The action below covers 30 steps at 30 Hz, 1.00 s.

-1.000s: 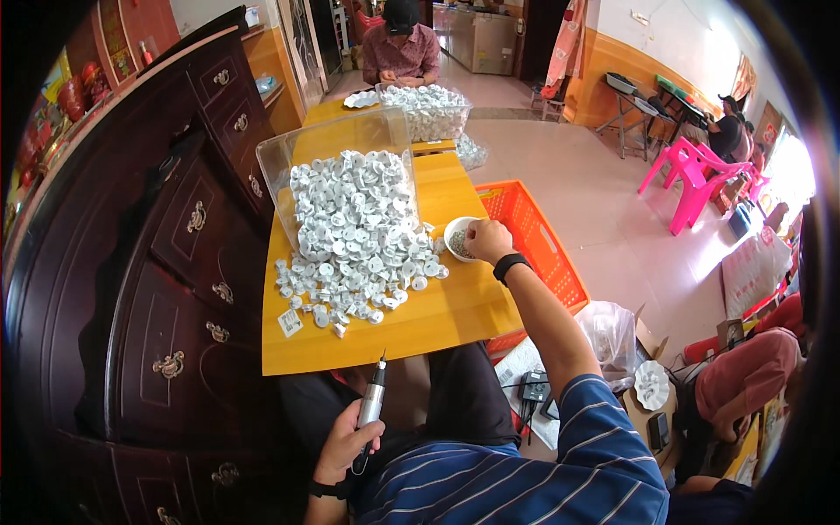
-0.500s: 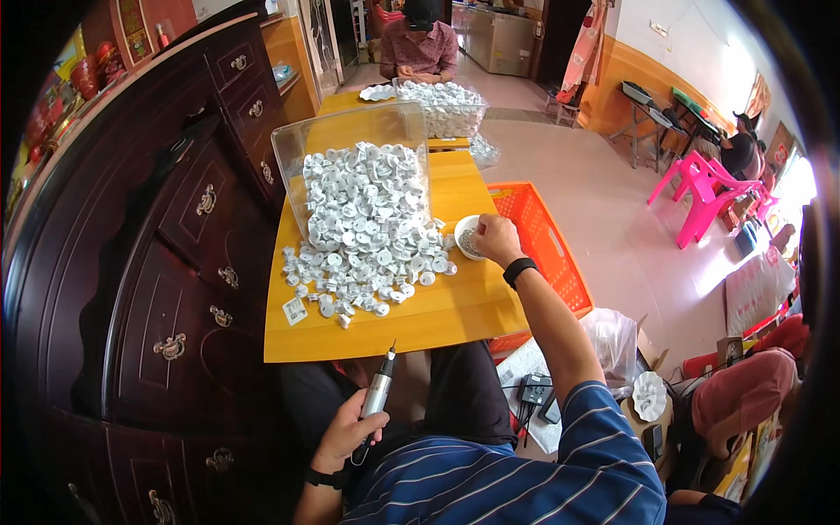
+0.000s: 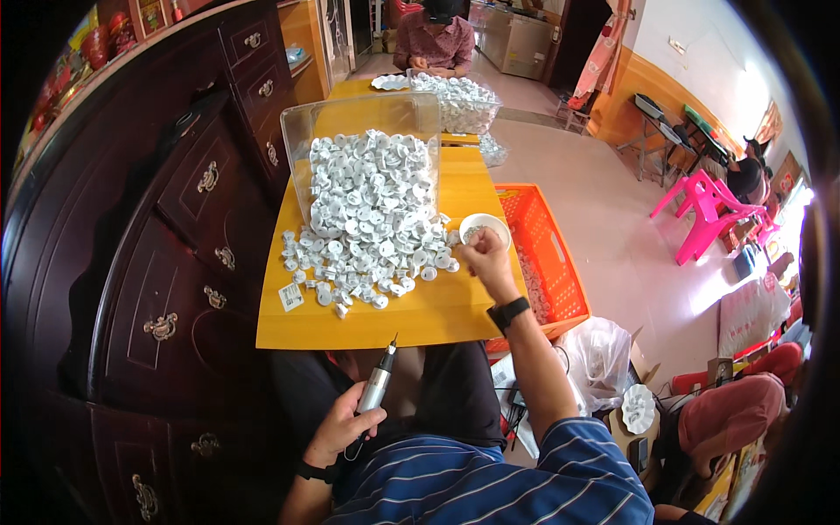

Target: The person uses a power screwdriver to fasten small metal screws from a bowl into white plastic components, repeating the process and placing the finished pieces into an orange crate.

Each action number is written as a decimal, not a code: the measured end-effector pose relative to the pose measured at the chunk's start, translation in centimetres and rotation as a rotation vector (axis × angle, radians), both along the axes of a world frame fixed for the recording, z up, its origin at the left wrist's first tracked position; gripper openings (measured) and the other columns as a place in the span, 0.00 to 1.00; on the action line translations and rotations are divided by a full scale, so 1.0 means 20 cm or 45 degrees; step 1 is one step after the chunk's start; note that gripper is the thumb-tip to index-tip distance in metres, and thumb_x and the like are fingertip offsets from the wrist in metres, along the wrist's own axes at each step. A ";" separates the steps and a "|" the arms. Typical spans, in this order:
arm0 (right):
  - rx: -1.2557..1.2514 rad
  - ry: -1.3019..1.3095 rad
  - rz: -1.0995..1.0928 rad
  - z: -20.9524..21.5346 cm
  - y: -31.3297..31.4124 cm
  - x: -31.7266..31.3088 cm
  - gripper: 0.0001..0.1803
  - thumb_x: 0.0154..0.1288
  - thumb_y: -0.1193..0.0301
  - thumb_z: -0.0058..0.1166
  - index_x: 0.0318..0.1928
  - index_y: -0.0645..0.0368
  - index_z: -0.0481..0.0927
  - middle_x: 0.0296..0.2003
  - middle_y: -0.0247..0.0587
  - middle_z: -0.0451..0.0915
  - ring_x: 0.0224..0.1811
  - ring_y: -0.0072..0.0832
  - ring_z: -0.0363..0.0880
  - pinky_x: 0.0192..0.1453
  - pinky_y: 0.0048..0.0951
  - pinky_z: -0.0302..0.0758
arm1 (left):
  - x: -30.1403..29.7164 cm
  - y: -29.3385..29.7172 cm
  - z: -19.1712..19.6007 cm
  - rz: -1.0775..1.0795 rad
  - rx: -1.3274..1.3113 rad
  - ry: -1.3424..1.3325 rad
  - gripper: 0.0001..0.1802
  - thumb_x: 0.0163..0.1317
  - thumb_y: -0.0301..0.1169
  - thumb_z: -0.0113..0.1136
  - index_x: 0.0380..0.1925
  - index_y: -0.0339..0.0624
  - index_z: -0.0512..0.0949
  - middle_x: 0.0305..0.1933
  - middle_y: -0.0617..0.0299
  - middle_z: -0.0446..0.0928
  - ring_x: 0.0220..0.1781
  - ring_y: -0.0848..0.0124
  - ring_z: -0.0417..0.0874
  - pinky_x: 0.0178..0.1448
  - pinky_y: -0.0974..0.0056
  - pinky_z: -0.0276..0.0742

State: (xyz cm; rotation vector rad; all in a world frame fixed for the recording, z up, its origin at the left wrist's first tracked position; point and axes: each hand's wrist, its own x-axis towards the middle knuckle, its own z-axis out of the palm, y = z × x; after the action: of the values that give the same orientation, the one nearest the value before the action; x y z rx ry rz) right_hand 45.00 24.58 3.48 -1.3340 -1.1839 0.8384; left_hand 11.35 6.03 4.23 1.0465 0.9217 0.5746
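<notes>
At lower centre, the slim silver screwdriver (image 3: 374, 389) is wrapped in the left hand (image 3: 344, 423), narrow around the barrel; the grip seems chosen to leave the tip free, pointing up the frame. In the picture that tip overlaps the table's near edge; I cannot tell whether they touch.

Right of centre, the right hand (image 3: 488, 260) has its fingertips drawn together at the near rim of the white bowl (image 3: 494, 224) of small bits; whether they pinch one is too small to tell. The bowl likely stands there for easy reach.

White plastic parts (image 3: 372, 210) spill across the middle from a clear bin (image 3: 293, 131), apparently tipped so they slide nearer.

The yellow table (image 3: 429, 319) has a bare strip along its near edge, widest at lower right of the tabletop. Its right edge runs close past the bowl, beside an orange crate (image 3: 573, 302); at left, a dark cabinet (image 3: 131, 289) limits elbow room.
</notes>
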 end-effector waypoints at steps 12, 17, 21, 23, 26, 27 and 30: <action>-0.374 1.107 0.752 -0.22 -0.37 -0.51 0.07 0.70 0.75 0.58 0.42 0.52 0.73 0.34 0.32 0.80 0.29 0.19 0.77 0.34 0.19 0.75 | 0.03 0.00 0.02 0.049 0.061 -0.069 0.28 0.64 0.32 0.62 0.62 0.35 0.65 0.31 0.64 0.74 0.27 0.78 0.76 0.32 0.73 0.74; -0.416 1.153 0.818 -0.24 -0.37 -0.54 0.05 0.71 0.75 0.56 0.41 0.54 0.73 0.35 0.33 0.80 0.33 0.22 0.80 0.39 0.22 0.78 | 0.01 -0.02 0.00 0.075 0.034 -0.083 0.28 0.64 0.32 0.61 0.61 0.35 0.66 0.31 0.64 0.74 0.26 0.78 0.75 0.31 0.73 0.73; -0.436 1.131 0.820 -0.25 -0.37 -0.54 0.05 0.70 0.77 0.56 0.41 0.55 0.73 0.35 0.34 0.80 0.34 0.23 0.81 0.41 0.24 0.80 | 0.00 -0.02 -0.02 0.092 0.010 -0.128 0.26 0.64 0.31 0.61 0.60 0.35 0.66 0.32 0.65 0.74 0.26 0.78 0.75 0.31 0.73 0.72; -0.432 1.136 0.833 -0.25 -0.36 -0.54 0.05 0.70 0.77 0.56 0.42 0.55 0.74 0.36 0.34 0.80 0.35 0.23 0.81 0.42 0.24 0.80 | -0.01 -0.02 -0.02 0.100 -0.003 -0.147 0.26 0.64 0.31 0.61 0.59 0.35 0.67 0.31 0.65 0.74 0.26 0.78 0.75 0.31 0.73 0.72; -0.414 1.057 0.871 -0.24 -0.36 -0.54 0.06 0.69 0.78 0.57 0.42 0.56 0.73 0.36 0.34 0.80 0.35 0.22 0.82 0.41 0.23 0.81 | -0.02 -0.02 -0.03 0.092 0.015 -0.109 0.25 0.63 0.30 0.62 0.58 0.36 0.68 0.31 0.65 0.73 0.26 0.78 0.75 0.31 0.73 0.73; -0.413 1.018 0.897 -0.23 -0.35 -0.54 0.06 0.69 0.78 0.57 0.41 0.56 0.74 0.35 0.34 0.80 0.35 0.22 0.82 0.41 0.22 0.81 | -0.03 -0.02 -0.04 0.080 0.044 -0.054 0.25 0.63 0.30 0.63 0.58 0.36 0.68 0.31 0.65 0.73 0.26 0.79 0.75 0.32 0.73 0.73; -0.442 0.920 0.923 -0.18 -0.35 -0.53 0.06 0.69 0.77 0.58 0.40 0.55 0.74 0.32 0.32 0.80 0.33 0.21 0.81 0.40 0.21 0.79 | -0.02 -0.03 -0.03 0.102 0.125 0.061 0.25 0.62 0.31 0.65 0.57 0.37 0.69 0.31 0.65 0.73 0.26 0.79 0.74 0.32 0.73 0.74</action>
State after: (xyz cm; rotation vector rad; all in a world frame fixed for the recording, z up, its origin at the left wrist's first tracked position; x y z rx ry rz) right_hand 34.38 17.60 -0.20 -0.6996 -0.9364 1.9247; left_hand 10.96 5.46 3.62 1.1190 0.9886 0.6691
